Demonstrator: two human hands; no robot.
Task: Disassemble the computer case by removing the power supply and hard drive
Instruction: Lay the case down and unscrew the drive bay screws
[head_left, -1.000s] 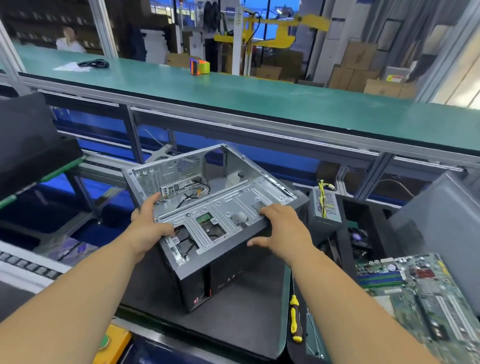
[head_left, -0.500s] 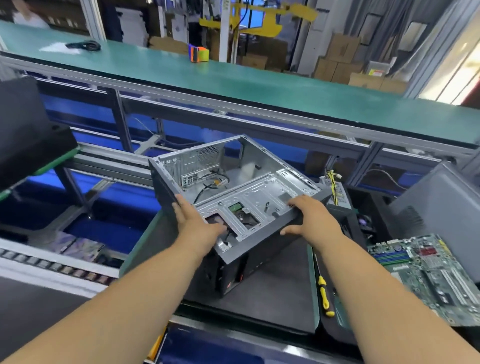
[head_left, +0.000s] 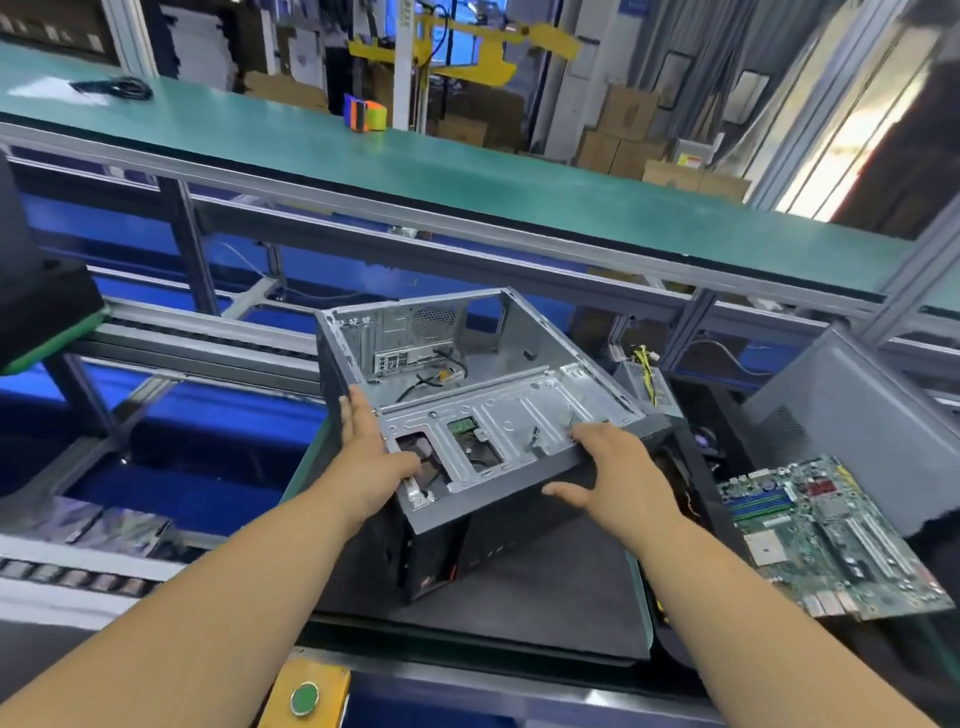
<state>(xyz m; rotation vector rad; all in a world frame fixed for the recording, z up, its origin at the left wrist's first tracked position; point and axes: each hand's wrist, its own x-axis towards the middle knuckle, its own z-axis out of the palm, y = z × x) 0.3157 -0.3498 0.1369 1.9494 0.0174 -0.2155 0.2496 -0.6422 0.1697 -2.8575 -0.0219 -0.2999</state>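
The grey computer case (head_left: 519, 374) stands tilted on a black mat (head_left: 545, 597), its open side facing up and its black front panel toward me. My left hand (head_left: 371, 457) grips the case's left edge, with the thumb on the drive cage. My right hand (head_left: 618, 478) holds the near right edge, fingers over the metal frame and thumb spread below. Part of a hard drive (head_left: 470, 441) shows through a cutout in the cage. A grey power supply (head_left: 644, 379) with yellow wires sits just behind the case's right corner, outside it.
A green motherboard (head_left: 826, 535) lies at the right beside a leaning grey side panel (head_left: 857, 426). A long green conveyor (head_left: 467, 176) crosses behind. A green button (head_left: 305, 699) on a yellow box sits near the front edge. Open roller frames lie to the left.
Both hands kept their hold while the case turned and shifted right on the mat, toward the power supply. My view swung left and down.
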